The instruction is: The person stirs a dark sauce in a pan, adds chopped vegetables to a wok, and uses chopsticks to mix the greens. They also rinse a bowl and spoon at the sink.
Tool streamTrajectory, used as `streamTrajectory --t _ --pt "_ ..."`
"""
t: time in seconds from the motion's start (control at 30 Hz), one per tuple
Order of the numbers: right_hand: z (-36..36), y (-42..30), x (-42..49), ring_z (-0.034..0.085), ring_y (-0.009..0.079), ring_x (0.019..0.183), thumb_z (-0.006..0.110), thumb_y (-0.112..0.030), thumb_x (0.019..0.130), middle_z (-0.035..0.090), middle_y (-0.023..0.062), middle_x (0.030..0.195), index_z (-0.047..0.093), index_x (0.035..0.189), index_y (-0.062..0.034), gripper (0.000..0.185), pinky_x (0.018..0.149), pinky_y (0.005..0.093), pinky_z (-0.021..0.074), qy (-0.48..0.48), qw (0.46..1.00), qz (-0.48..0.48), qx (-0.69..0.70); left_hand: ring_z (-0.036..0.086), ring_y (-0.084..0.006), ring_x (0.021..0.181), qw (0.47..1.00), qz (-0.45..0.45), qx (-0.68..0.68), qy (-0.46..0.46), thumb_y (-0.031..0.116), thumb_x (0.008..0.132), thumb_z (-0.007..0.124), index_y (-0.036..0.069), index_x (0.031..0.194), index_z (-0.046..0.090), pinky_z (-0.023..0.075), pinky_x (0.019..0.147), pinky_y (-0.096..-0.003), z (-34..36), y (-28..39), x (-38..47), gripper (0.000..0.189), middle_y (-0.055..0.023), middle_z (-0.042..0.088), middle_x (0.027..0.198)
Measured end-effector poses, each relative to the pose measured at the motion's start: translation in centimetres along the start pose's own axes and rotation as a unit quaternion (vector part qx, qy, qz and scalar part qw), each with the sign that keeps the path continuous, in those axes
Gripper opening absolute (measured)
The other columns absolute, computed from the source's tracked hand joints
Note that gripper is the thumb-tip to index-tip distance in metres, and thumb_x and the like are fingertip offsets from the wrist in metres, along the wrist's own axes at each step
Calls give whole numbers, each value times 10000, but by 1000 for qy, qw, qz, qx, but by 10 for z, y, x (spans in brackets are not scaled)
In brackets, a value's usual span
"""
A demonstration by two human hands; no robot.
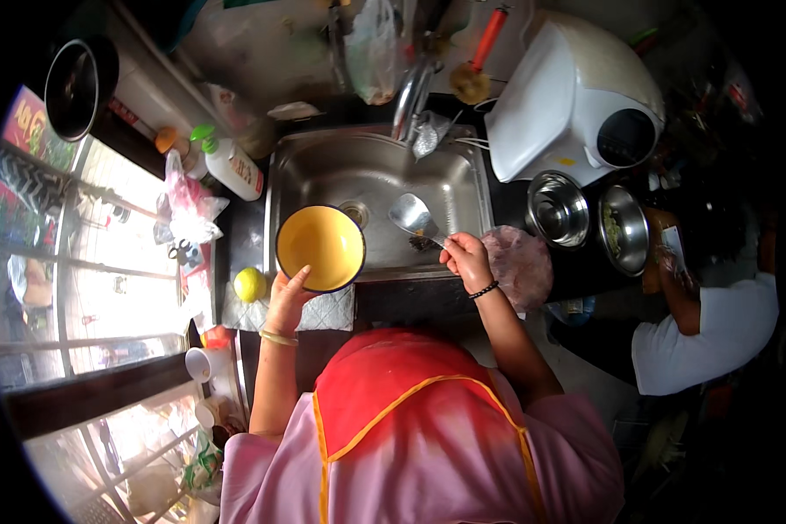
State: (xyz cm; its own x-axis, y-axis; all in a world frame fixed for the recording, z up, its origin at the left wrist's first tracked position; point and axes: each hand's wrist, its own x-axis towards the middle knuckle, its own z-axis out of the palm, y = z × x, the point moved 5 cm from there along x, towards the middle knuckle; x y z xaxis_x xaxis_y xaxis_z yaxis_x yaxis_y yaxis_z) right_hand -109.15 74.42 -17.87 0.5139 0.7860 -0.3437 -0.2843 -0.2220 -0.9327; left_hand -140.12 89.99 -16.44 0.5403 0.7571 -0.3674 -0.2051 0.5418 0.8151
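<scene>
My left hand [287, 301] grips the near rim of a yellow enamel bowl [321, 247] with a dark edge, thumb over the inside. The bowl tilts towards me and nothing shows in it. In my right hand [469, 262] is the handle of a metal spoon [411, 213], its broad head pointing up and left over the sink. Both are above a stainless steel sink [380, 157], whose drain [354, 213] shows beside the bowl. Some dark scraps [423, 243] lie on the sink floor under the spoon.
A lemon [249, 285] and a pump bottle [232, 167] stand left of the sink. To the right are a pinkish round item [519, 267], a white appliance [563, 98] and steel bowls [558, 209]. Further right, another person's hand [678, 268] is at a cutting board [655, 229] with a cleaver.
</scene>
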Motion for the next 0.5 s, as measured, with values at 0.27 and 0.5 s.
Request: streamTrajectory --t 0.27,0.5 --pt "32 24 5 421 62 450 537 -139 936 582 65 668 544 954 11 152 395 197 301 -21 999 50 5 642 -192 959 997 -64 33 32 203 927 582 12 1206 533 558 742 -321 -53 -30 -56 341 -89 634 1091" --pt "63 41 14 417 64 454 525 -128 942 591 81 700 539 973 9 141 395 207 301 -35 996 76 37 646 -194 937 987 -125 -11 98 243 936 575 3 1185 530 565 712 -307 -93 -62 -69 349 -102 632 1075"
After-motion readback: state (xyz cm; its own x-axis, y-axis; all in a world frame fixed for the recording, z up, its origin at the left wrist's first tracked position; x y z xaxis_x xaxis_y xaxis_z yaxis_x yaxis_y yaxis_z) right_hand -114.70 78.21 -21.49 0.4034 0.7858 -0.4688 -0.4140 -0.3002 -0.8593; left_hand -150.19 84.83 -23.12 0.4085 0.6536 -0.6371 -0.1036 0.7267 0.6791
